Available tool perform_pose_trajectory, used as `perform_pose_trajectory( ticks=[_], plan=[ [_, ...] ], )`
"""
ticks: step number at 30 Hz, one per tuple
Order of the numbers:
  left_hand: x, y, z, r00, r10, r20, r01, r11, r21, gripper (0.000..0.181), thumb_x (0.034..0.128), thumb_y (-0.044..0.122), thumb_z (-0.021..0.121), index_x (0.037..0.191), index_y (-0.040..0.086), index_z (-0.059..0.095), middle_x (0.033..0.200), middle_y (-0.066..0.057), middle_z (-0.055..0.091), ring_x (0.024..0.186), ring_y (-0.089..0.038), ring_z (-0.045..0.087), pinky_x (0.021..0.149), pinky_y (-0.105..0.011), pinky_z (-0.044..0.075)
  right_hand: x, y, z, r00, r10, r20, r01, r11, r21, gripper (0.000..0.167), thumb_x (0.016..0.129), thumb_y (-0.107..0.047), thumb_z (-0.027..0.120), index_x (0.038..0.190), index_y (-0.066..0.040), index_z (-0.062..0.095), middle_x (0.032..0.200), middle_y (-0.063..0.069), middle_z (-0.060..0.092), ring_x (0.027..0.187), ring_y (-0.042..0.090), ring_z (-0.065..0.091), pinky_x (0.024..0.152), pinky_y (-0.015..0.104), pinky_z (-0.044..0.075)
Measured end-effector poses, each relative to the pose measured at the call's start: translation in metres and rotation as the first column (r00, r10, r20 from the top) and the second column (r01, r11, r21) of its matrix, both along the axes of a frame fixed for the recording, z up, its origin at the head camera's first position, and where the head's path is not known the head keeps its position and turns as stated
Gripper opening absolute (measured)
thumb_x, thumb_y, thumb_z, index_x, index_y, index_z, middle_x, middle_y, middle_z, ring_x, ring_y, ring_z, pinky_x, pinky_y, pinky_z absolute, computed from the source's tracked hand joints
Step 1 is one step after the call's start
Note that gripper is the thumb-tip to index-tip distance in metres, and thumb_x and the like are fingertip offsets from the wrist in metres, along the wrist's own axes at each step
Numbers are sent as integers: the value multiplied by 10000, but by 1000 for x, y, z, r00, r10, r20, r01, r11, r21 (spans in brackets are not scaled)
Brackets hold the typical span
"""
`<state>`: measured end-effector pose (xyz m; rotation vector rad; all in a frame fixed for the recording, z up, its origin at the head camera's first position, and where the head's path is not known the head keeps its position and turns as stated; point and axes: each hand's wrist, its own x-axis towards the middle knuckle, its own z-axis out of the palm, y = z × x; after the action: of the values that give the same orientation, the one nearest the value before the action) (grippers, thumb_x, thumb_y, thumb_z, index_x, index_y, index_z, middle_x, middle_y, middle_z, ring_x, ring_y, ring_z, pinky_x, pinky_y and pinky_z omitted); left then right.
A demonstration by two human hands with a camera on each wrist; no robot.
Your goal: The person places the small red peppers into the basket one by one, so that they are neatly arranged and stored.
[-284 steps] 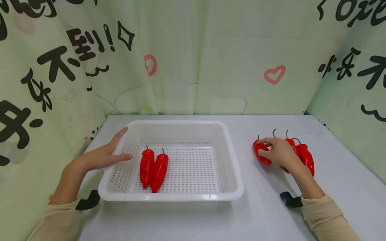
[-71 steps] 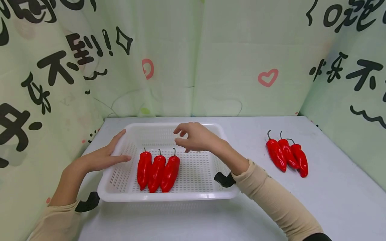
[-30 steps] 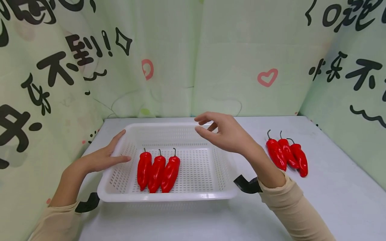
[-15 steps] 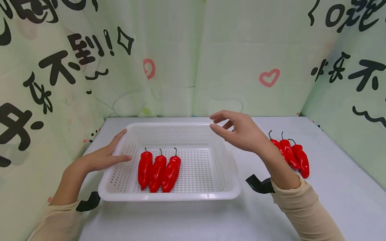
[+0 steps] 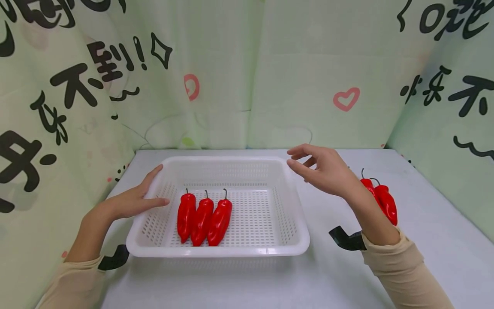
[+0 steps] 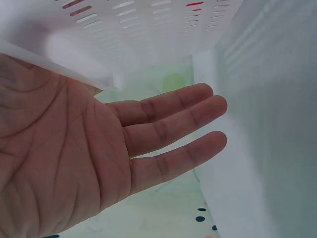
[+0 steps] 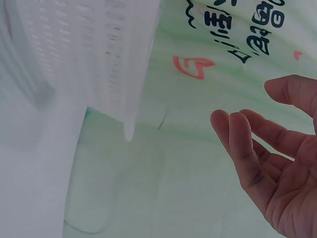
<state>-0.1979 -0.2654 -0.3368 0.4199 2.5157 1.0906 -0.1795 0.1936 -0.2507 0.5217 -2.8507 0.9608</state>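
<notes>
Three red peppers [image 5: 200, 221] lie side by side in the white perforated basket [image 5: 218, 251], left of its middle. My left hand [image 5: 129, 201] rests on the basket's left rim, thumb over the edge; in the left wrist view the fingers of this hand [image 6: 124, 134] stretch straight along the outside of the basket wall [image 6: 148, 29]. Above the table, just past the basket's right rim, my right hand [image 5: 322, 169] hovers with loosely bent fingers and holds nothing. The right wrist view shows a gap between thumb and fingers of that hand [image 7: 277, 158]. Red peppers [image 5: 387, 204] at the right are partly hidden behind my right forearm.
The white table [image 5: 335, 283] extends in front of the basket and to its right. A pale green curtain [image 5: 293, 86] with black writing and pink hearts hangs behind the table and along both sides. A black strap [image 5: 347, 240] sticks out at my right wrist.
A third pepper now lies in the basket. My right hand has moved right from over the basket to beyond its rim, and its forearm covers more of the right-hand peppers. My left hand has stayed put.
</notes>
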Motion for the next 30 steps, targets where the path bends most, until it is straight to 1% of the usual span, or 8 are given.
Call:
perform_pose_trajectory(
  ticks=[6,12,22,30],
  plan=[
    [1,1,1,1000,3,-9,-3,1000,-3,1097,943,366,685,1629,214,-158,1499,-308,360,981,-236,696,746,-433,638,-1,17,-3,999,-41,14,41,999,-16,413,1019,-366,627,1340,-107,636,1245,118,685,866,207,714,740,347,581],
    [1,1,0,1000,2,0,-2,1000,5,1088,943,354,680,1630,208,-152,1488,-311,371,969,-232,700,741,-429,638,-3,31,-7,998,-60,18,61,998,-20,440,1026,-363,617,1370,-88,609,1261,151,675,915,229,715,739,308,592],
    [0,0,-1,1000,-3,5,3,1000,14,1082,947,340,676,1628,200,-152,1470,-315,384,951,-226,702,731,-430,639,-5,50,-15,994,-106,29,106,994,0,483,1025,-394,608,1379,-66,595,1279,190,652,923,257,714,733,285,594],
    [0,0,0,1000,-8,-10,8,1000,5,1087,945,364,681,1630,188,-145,1487,-314,369,1011,-252,687,742,-440,639,-4,63,-23,992,-127,20,127,992,11,499,1026,-393,606,1380,-43,583,1268,214,657,925,283,714,700,236,579]
  ],
)
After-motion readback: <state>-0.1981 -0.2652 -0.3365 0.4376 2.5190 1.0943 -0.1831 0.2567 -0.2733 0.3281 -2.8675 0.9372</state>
